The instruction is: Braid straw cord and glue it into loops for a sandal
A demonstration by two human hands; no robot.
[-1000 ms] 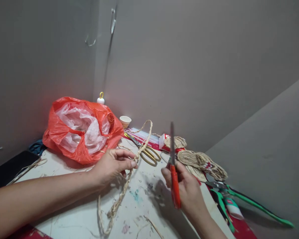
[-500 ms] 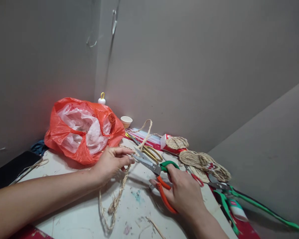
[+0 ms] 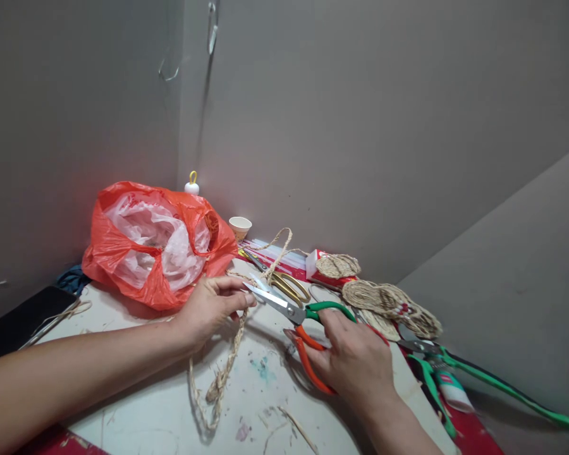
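My left hand [image 3: 220, 306] pinches a braided straw cord [image 3: 231, 354] between thumb and fingers. Below the hand the cord hangs in a loop with a knot, down to the white tabletop. My right hand [image 3: 353, 354] grips scissors [image 3: 289, 309] with one green and one orange handle. Their blade tips reach my left fingertips, where the cord is held; the fingers partly hide the contact. Behind the blades lie gold-handled scissors [image 3: 291, 285], with another stretch of braided cord [image 3: 281, 253] arching above them.
A red plastic bag [image 3: 146, 294] stands at the left, near a paper cup [image 3: 240, 226]. Woven straw soles [image 3: 389, 302] lie at the right beside a red and white box [image 3: 313, 264]. Green-handled shears [image 3: 497, 382] and a small bottle [image 3: 452, 392] rest at the table's right edge.
The scissor blades, spread apart before, have come closer together at my left fingertips, and the handles have swung slightly. My left hand still pinches the cord in nearly the same place.
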